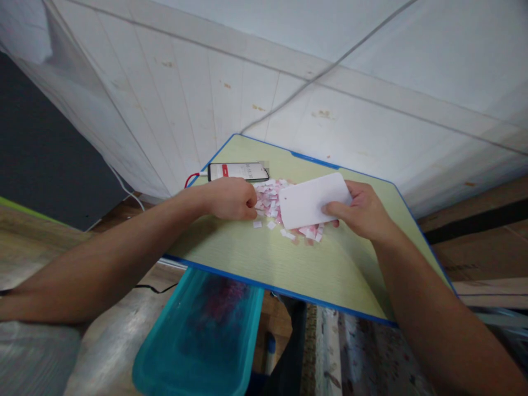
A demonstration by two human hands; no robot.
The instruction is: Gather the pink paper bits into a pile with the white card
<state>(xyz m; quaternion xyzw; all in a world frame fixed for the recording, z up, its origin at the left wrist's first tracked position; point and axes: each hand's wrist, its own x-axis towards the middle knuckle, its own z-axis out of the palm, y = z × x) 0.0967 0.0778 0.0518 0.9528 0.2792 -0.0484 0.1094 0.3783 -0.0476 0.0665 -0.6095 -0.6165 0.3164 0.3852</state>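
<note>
My right hand grips a flat white board with rounded corners and a small hole near its left end. The thumb lies on top and the fingers are underneath. Below and to the left of the board, a loose pile of small pink and white paper scraps is spread on the table, partly covered by the board. At the pile's left edge is my left hand, its fingers curled closed. Whatever is between those fingers, if anything, is hidden.
The yellow-green table has a blue rim. A phone with a red and white cable lies behind my left hand. A teal plastic tub with reddish contents stands below the front edge. A white panelled wall closes off the back.
</note>
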